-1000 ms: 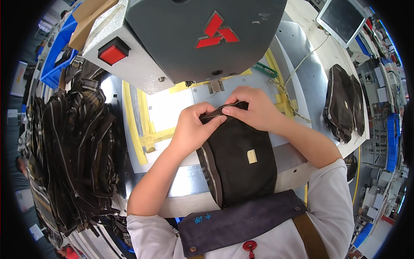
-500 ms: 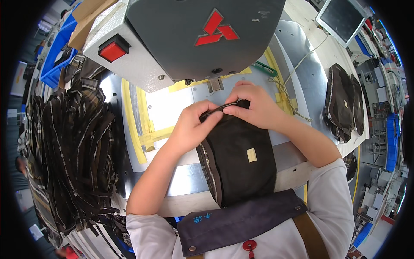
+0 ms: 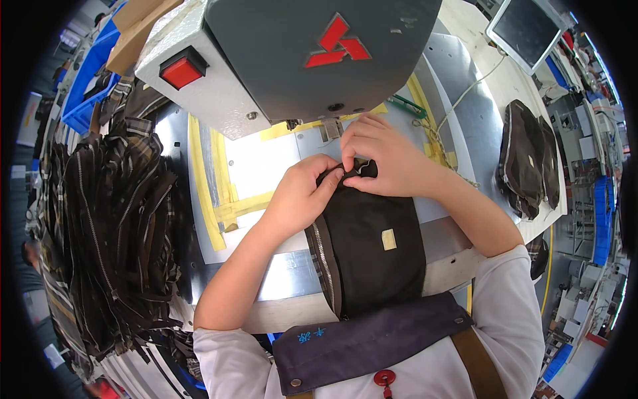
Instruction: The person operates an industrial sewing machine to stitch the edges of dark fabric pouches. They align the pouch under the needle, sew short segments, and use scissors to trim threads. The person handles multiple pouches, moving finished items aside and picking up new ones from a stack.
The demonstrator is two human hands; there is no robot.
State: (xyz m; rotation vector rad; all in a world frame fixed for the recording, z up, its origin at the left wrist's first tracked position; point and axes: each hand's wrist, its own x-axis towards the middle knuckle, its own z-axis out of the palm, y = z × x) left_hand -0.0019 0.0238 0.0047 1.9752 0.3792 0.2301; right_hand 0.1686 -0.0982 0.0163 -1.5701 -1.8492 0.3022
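Note:
A dark brown fabric pouch [image 3: 379, 226] lies flat in front of me, with a long metal zipper down its left side and a small pale patch on its face. My left hand [image 3: 306, 193] pinches the pouch's far edge between thumb and fingers. Close beside it, my right hand [image 3: 389, 159] has its thumb and curled index finger drawn together at the same edge. Through the ring of those fingers a dark fold with a light strip shows. The exact contact of the right fingertips is partly hidden.
A grey machine head [image 3: 319, 60] with a red switch [image 3: 181, 71] overhangs the metal plate. Yellow tape [image 3: 229, 213] borders the work area. Zippered pouches heap [image 3: 113, 246] at left; finished-looking pouches [image 3: 525, 159] lie at right. Green-handled snips [image 3: 407, 105] and a screen [image 3: 527, 30] sit beyond.
My right index finger has lifted and curled, opening a gap above its thumb where the pouch's edge shows. My left hand has stayed nearly in place, still pinching.

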